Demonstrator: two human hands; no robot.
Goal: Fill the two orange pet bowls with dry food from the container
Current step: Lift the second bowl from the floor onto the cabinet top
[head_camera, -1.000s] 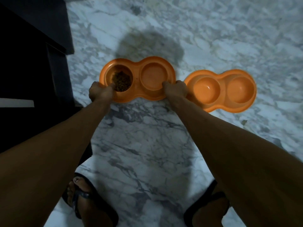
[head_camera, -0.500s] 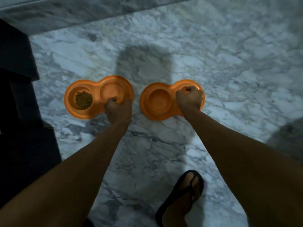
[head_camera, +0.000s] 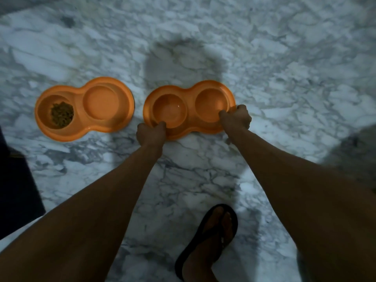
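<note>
While both hands, left hand and right hand, clamp the empty right bowl, it's positioning. Next: fetch the unseen container

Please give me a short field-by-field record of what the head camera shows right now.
surface: white marble floor
left double bowl: free of both hands; dry food in its left well, right well empty
right double bowl: both wells hold no food
left hand: gripping the right double bowl's near left rim
right hand: gripping its near right rim
food container: not in view
foot: one in a black sandal, bottom centre
</note>
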